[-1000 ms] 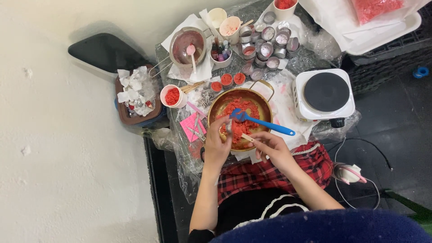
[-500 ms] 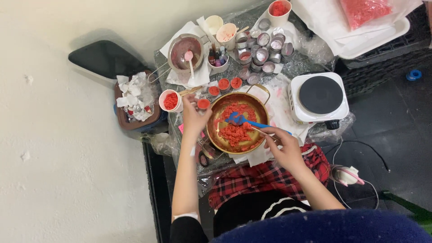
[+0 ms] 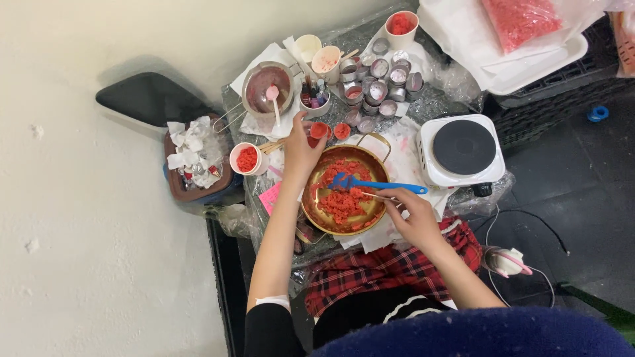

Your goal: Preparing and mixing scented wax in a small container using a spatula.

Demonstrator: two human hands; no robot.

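Two hands working at the brass pan

Both hands are busy around the brass pan (image 3: 344, 192) of red wax chunks (image 3: 340, 201). Beyond its far rim, the left hand (image 3: 301, 149) is pinching a small red-filled tin (image 3: 319, 129), which is probably light and rigid, best held by its sides. At the near-right rim, the right hand (image 3: 407, 211) is curling closed around a thin stick; the blue spatula (image 3: 370, 184) is lying across the pan.

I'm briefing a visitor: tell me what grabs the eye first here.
The brass pan of red chunks sits mid-table, a blue spatula lying across it. The left hand reaches to a small red-filled tin beyond the pan; the right hand rests at the pan's near edge. A white hotplate stands to the right.
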